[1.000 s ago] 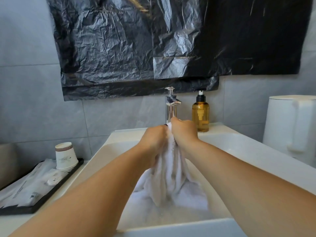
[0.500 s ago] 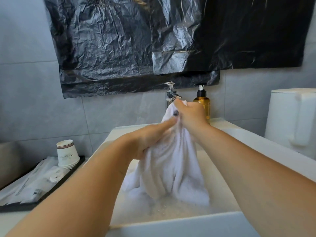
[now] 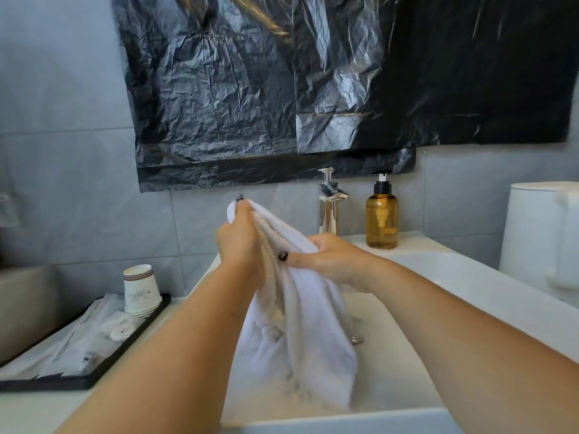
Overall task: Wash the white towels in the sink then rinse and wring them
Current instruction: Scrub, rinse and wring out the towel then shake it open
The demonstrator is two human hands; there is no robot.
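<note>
L hand [image 3: 241,242] pinches white towel [image 3: 300,333] top corner up high, R hand [image 3: 329,261] fingers clamped on it lower & to the right, so cloth's long axis hangs down into sudsy sink [image 3: 470,277], prob. ready for wringing.
</note>
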